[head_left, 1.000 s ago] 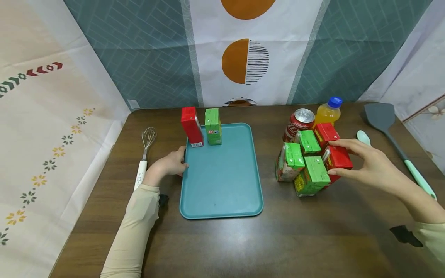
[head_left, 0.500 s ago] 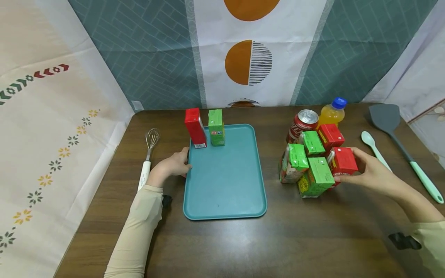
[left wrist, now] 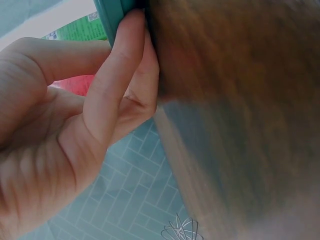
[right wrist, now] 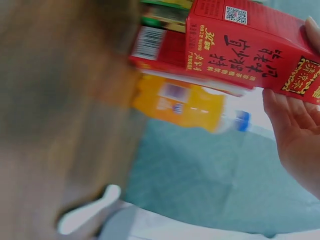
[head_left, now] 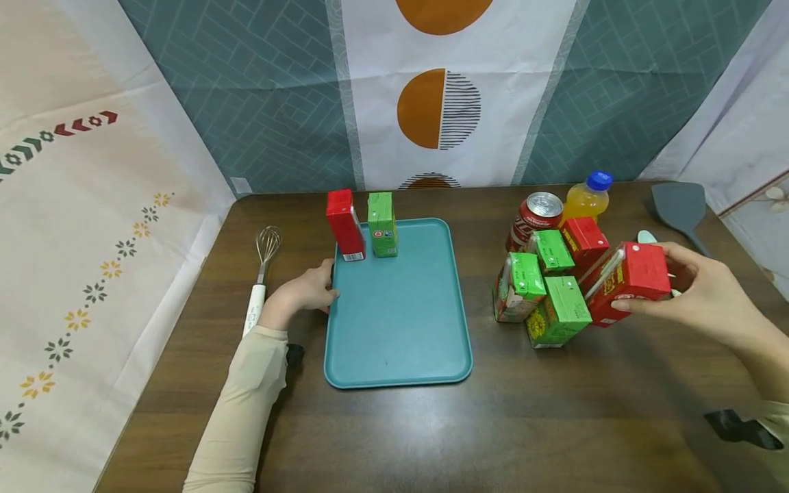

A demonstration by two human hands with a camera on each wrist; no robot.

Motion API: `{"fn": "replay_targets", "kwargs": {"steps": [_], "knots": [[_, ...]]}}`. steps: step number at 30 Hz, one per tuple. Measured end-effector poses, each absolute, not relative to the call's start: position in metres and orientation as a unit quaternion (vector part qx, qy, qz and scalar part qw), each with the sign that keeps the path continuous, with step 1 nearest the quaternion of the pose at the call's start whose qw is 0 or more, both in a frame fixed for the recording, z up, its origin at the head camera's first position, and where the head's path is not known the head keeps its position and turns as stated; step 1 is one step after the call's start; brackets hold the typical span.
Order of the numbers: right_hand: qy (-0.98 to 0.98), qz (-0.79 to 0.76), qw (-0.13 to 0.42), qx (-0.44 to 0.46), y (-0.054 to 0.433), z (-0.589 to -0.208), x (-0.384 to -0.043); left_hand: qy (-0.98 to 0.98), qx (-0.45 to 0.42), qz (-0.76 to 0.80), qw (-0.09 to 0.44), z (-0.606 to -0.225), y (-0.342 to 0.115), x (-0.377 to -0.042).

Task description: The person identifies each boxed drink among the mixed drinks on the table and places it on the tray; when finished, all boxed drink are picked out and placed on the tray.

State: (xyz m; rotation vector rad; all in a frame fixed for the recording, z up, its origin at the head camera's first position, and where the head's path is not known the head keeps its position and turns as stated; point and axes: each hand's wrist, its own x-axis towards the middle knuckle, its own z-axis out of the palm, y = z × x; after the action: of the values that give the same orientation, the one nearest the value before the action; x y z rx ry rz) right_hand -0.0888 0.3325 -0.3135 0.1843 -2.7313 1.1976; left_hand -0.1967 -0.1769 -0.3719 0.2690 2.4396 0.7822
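My right hand [head_left: 711, 298] grips a red juice box [head_left: 646, 270] near its top, thumb on one side and fingers on the other. In the right wrist view this box [right wrist: 245, 47] is raised above the tabletop, beside another red juice box [right wrist: 167, 50]. Left of it in the head view stand green juice boxes [head_left: 559, 308] and a second red one [head_left: 584, 236]. My left hand [head_left: 306, 287] pinches the left rim of a teal tray [head_left: 397, 329]; the left wrist view shows its fingers at the tray edge [left wrist: 111, 17]. At the tray's far left stand a red juice box [head_left: 346, 226] and a green one [head_left: 383, 226].
Behind the right-hand cluster are a soda can [head_left: 535, 219] and an orange drink bottle [head_left: 587, 198]. A grey spatula [head_left: 678, 205] and a pale spoon [head_left: 646, 237] lie to the right, partly behind my hand. A whisk [head_left: 261, 267] lies left of the tray.
My right hand has taken hold of the front red juice box and lifted it up and to the right, away from the cluster. The left hand stays at the tray's rim.
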Motion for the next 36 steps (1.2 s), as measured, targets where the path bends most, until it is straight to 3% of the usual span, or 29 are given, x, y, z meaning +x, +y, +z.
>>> {"fn": "replay_targets", "kwargs": {"steps": [6,17,22,29,36], "knots": [[-0.9,0.405,0.131,0.094,0.333,-0.296,-0.085,0.911,0.095,0.287,0.281,-0.371,-0.176,-0.197],[-0.87,0.442,0.203,0.076,0.324,-0.267,-0.094,0.91,0.101,0.288,0.281,-0.373,-0.177,-0.199],[-0.832,0.512,0.203,0.07,0.304,-0.255,-0.103,0.91,0.1,0.288,0.28,-0.373,-0.178,-0.198],[-0.694,0.682,0.17,0.154,0.254,-0.25,-0.114,0.909,0.095,0.289,0.284,-0.373,-0.176,-0.198],[-0.727,0.656,0.136,0.154,0.206,-0.253,-0.122,0.907,0.091,0.294,0.287,-0.374,-0.177,-0.198]]}}
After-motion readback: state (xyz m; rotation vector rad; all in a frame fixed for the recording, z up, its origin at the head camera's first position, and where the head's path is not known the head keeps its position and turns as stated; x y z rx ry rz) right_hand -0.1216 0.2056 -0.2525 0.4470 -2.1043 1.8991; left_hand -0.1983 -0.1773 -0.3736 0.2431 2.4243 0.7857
